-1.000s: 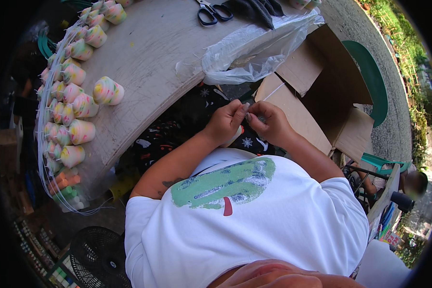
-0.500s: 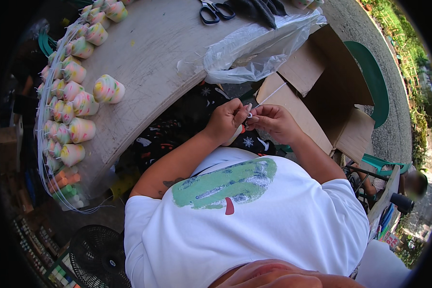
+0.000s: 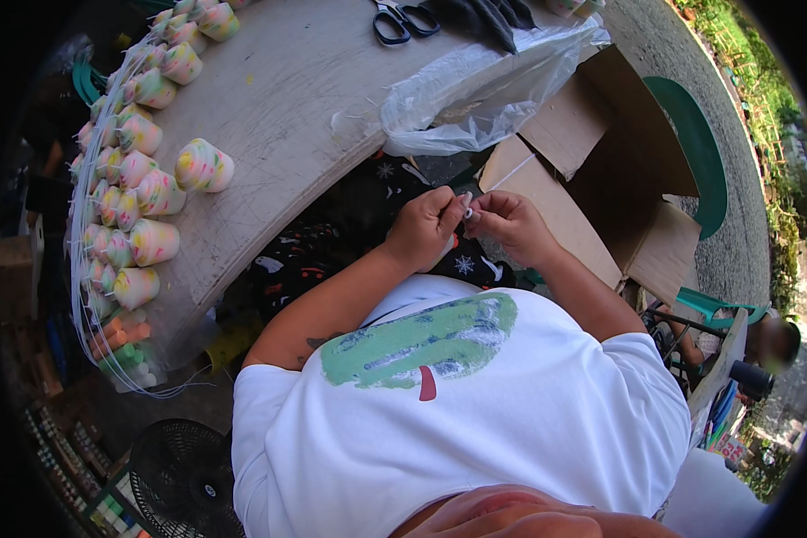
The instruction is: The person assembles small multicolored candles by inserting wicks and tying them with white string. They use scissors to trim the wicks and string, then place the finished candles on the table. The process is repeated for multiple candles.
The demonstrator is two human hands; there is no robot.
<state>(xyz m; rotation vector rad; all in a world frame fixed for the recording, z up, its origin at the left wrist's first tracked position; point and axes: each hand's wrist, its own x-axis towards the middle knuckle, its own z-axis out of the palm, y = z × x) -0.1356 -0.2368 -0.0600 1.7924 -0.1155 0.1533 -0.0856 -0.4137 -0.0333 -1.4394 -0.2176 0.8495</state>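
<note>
In front of my chest, my left hand [image 3: 421,229] is closed with thumb and forefinger pinching beside a small white ring-like piece [image 3: 468,213]. My right hand [image 3: 516,226] meets it from the other side, its fingertips pinched at the same piece. A thin white cord [image 3: 515,172] runs up and to the right from my fingers, over the cardboard box flap. Under my left hand a pale rounded object [image 3: 443,255] shows only in part; the palm hides the rest.
Speckled pastel cup-shaped pieces [image 3: 154,242] line the curved table [image 3: 305,99] at left, with white cords [image 3: 79,296] along the edge. Scissors [image 3: 393,25], a dark cloth [image 3: 484,16] and a clear plastic bag [image 3: 475,99] lie farther off. An open cardboard box [image 3: 637,134] stands right; a fan [image 3: 184,480] lower left.
My right fingers have shifted slightly and curl closer around the small white piece. The left hand has turned a little, covering more of the pale object below it.
</note>
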